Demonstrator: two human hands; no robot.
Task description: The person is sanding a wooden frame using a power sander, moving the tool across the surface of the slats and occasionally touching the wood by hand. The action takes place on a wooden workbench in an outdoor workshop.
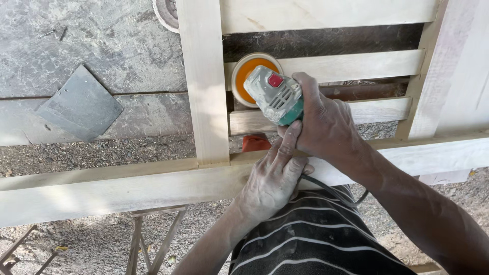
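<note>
Gravel yard, pale wooden slatted frame (pixel 204 91): right hand (pixel 326 125) and left hand (pixel 272 178) both gripping angle grinder (pixel 272 94), sanding disc (pixel 245 74) on slat beyond fingers; tilting likely gouges wood.

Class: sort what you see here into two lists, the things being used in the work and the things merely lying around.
In use: right hand and left hand gripping the sander; orange disc on a wooden slat.

Lying about: grey square sheet; nails; metal stand.

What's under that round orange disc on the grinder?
The orange disc of the grinder sits over a pale wooden slat. The wood right beneath it is covered, so its state cannot be seen. Both hands, right and left, grip the grinder.
</note>
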